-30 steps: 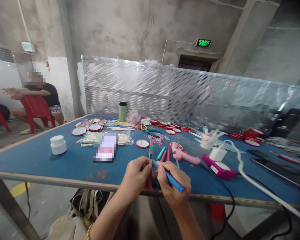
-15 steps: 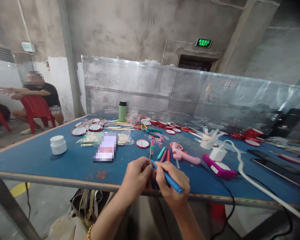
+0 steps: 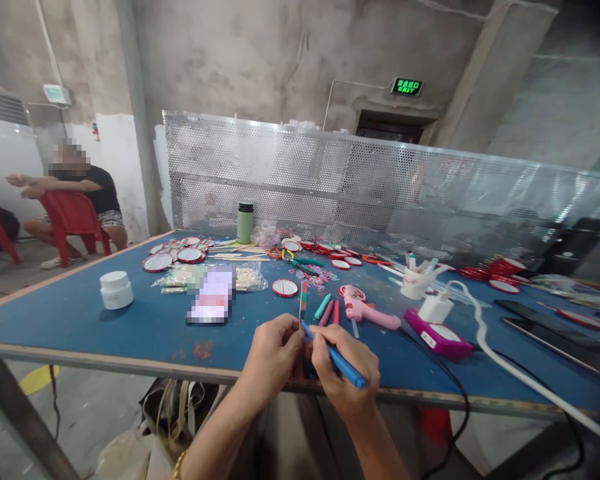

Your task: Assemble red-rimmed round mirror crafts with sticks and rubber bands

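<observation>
Near the table's front edge, my left hand (image 3: 275, 350) pinches a thin flat stick (image 3: 303, 300) that stands up with red, green and dark bands of colour. My right hand (image 3: 347, 373) is closed around a blue marker pen (image 3: 347, 367), its tip touching or very close to the stick just above my left fingers. The stick's lower end is hidden by my hands. Just beyond them lie a teal marker (image 3: 323, 306), a purple marker (image 3: 326, 313) and a red marker (image 3: 337, 311). A pink glue gun (image 3: 367, 311) lies to their right.
A phone (image 3: 213, 293) lies on bagged sticks (image 3: 253, 278), with a white jar (image 3: 116, 290) to the left. Round red-rimmed discs (image 3: 285, 288), pliers (image 3: 300, 264) and a cup of pens (image 3: 415, 281) are farther back. A magenta box (image 3: 439, 333) trails cables at right.
My hands stay almost in place, the marker still at the stick. The seated person at the far left has shifted their arms slightly.
</observation>
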